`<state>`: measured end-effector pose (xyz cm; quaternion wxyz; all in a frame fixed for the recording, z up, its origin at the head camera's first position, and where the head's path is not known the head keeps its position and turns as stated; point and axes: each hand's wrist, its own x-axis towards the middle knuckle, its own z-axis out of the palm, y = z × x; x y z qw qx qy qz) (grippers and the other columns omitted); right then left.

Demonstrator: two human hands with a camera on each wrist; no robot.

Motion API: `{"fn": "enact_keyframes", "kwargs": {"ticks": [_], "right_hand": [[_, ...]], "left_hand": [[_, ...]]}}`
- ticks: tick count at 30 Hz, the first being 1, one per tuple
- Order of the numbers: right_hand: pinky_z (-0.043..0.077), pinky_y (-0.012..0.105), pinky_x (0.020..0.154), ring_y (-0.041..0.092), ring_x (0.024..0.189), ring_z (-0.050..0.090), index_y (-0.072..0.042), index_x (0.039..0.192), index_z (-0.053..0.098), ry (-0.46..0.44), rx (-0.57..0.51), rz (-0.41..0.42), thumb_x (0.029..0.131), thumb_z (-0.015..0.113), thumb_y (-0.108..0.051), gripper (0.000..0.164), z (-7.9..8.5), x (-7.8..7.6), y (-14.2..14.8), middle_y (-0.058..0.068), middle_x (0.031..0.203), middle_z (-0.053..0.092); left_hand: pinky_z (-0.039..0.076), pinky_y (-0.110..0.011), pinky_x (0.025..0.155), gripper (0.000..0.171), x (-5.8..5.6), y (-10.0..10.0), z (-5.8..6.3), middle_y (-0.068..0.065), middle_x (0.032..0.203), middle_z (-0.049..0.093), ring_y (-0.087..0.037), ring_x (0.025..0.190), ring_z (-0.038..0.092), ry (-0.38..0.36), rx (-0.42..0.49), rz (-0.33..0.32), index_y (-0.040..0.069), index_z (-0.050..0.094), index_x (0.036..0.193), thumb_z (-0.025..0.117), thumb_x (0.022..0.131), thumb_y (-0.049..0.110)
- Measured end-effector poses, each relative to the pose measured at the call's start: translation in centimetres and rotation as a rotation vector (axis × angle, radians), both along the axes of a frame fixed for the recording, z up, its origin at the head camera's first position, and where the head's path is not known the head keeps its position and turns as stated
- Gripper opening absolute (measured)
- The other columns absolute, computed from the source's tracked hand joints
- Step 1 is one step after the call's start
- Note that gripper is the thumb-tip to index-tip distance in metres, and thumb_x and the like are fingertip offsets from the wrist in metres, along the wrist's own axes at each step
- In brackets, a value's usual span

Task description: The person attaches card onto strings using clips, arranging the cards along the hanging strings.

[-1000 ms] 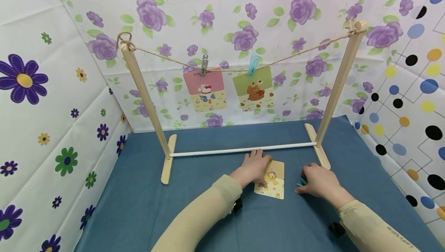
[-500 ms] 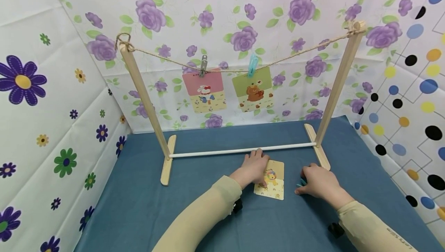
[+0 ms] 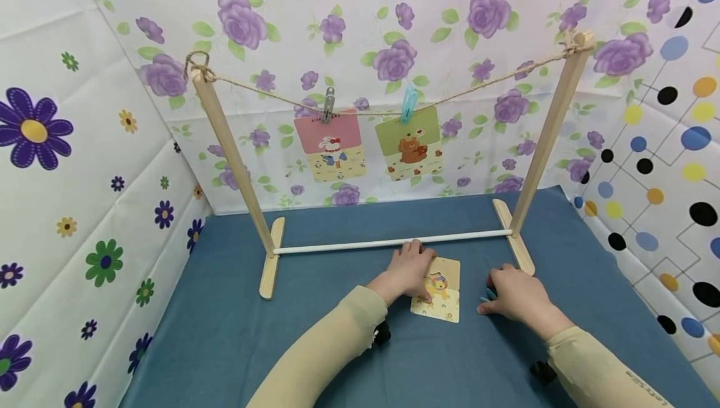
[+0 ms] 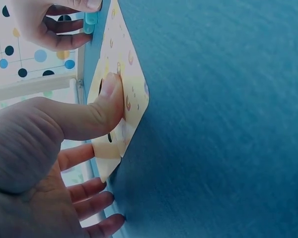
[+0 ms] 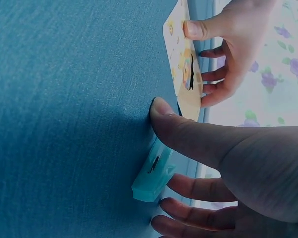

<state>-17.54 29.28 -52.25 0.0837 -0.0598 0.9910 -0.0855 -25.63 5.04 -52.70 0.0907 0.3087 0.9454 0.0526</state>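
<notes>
A yellow picture card with a cartoon animal lies on the blue cloth. My left hand is over its left side, and the thumb presses on the printed face while the index finger meets the edge; the hand pinches the card. To the right, my right hand holds a teal clothespin between thumb and fingers, low against the cloth. Most of that clothespin is hidden in the head view. Above, a pink card and a green card hang from a twine line.
The twine joins two wooden posts with flat feet, linked low down by a white rod just beyond my left fingertips. A grey clip and a light-blue clothespin grip the hanging cards. Patterned cloth walls surround the table.
My left hand has shifted very slightly, and the camera view drifts a little. Both hands otherwise stay in place with the card and clothespin.
</notes>
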Motion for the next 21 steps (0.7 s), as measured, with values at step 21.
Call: {"fn": "enact_keyframes", "kwargs": {"ticks": [21], "right_hand": [[0.056,0.05,0.065,0.024,0.075,0.057,-0.007,0.103,0.071,-0.006,0.015,-0.027,0.075,0.097,-0.05,0.058,-0.24,0.05,-0.09,0.011,0.095,0.06]], "left_hand": [[0.041,-0.044,0.101,0.102,0.59,-0.35,-0.81,-0.01,0.134,0.056,-0.027,0.117,0.044,-0.02,0.125,0.055,0.029,0.05,0.158,0.103,0.071,0.044]]}}
